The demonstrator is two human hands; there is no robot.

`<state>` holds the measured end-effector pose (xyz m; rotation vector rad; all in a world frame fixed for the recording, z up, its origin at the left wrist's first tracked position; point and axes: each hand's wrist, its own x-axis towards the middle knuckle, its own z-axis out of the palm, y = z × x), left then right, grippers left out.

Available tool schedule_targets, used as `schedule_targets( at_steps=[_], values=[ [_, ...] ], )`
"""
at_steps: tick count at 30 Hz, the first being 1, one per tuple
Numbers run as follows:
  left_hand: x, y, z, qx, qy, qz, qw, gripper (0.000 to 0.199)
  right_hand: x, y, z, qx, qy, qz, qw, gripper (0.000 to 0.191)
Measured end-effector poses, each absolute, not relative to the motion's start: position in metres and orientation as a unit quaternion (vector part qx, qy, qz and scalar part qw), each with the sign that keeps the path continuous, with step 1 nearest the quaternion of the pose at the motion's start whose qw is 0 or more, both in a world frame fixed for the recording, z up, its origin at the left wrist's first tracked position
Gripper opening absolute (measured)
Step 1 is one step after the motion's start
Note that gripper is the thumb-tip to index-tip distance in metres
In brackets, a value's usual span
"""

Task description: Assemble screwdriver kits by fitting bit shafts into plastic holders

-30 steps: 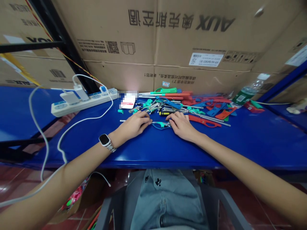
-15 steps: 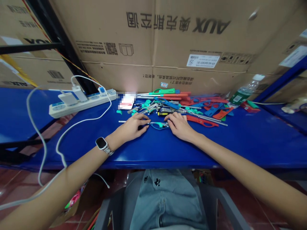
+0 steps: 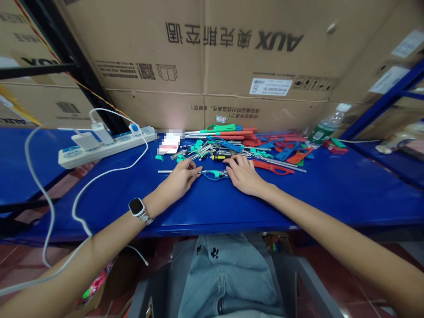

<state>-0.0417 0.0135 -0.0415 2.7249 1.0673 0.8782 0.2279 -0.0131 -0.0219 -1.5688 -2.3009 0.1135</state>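
Note:
On the blue tabletop (image 3: 192,207) lies a stick lighter (image 3: 217,175) with a blue casing, teal inner parts and a long metal tube pointing left. My left hand (image 3: 179,180) pinches it where the tube meets the casing, thumb against fingers. At its handle end my right hand (image 3: 247,176) rests palm down, its fingertips touching the inner parts; what they grip there is hidden. Just beyond the right fingers is a yellow-and-black screwdriver (image 3: 218,157). A red lighter casing (image 3: 273,167) lies beside that hand.
Behind the hands spreads a pile of lighter parts (image 3: 232,143). A white power strip (image 3: 109,145) with cables stands left, a green-labelled bottle (image 3: 326,128) right. Large cardboard boxes (image 3: 212,62) form the back wall. A white cable (image 3: 79,194) crosses the table's left side.
The view has shifted slightly. My left thumb and fingers, apart before, have come together on the lighter. My right hand stays at the handle end with little movement.

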Motion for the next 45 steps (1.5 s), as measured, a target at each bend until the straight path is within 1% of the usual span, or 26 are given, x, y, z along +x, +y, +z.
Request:
schedule_targets(
  at_steps=[5,7,10,14,17,21,25,31,37,45],
  values=[
    [-0.042,0.01,-0.038,0.903,0.345,0.255,0.007,0.051,0.233,-0.013,-0.019,-0.524,-0.813,0.033,0.252,0.031],
    [-0.041,0.008,-0.035,0.905,0.347,0.248,0.005,0.053,0.235,-0.014,-0.018,-0.509,-0.818,0.029,0.268,0.028],
    [-0.04,0.006,-0.032,0.904,0.356,0.236,-0.001,0.053,0.235,-0.015,-0.018,-0.507,-0.822,0.027,0.258,0.031],
    [-0.039,0.003,-0.027,0.908,0.363,0.205,-0.035,0.053,0.234,-0.013,-0.021,-0.561,-0.791,-0.01,0.242,0.032],
    [-0.037,0.001,-0.023,0.912,0.363,0.183,-0.065,0.053,0.236,-0.01,-0.023,-0.574,-0.781,-0.018,0.244,0.025],
    [-0.037,-0.002,-0.019,0.912,0.365,0.154,-0.104,0.047,0.237,-0.009,-0.021,-0.564,-0.784,-0.01,0.259,0.018],
    [-0.036,0.003,-0.018,0.914,0.357,0.152,-0.114,0.041,0.237,-0.007,-0.016,-0.55,-0.791,-0.013,0.268,0.014],
    [-0.029,0.021,-0.021,0.916,0.349,0.14,-0.143,0.038,0.241,0.004,-0.016,-0.55,-0.793,-0.029,0.26,0.018],
    [-0.023,0.02,-0.019,0.91,0.362,0.118,-0.165,0.037,0.243,0.006,-0.014,-0.549,-0.794,0.01,0.26,0.027],
    [-0.024,0.015,-0.014,0.907,0.361,0.143,-0.162,0.034,0.243,0.011,-0.008,-0.535,-0.795,0.039,0.284,0.027]
  ],
)
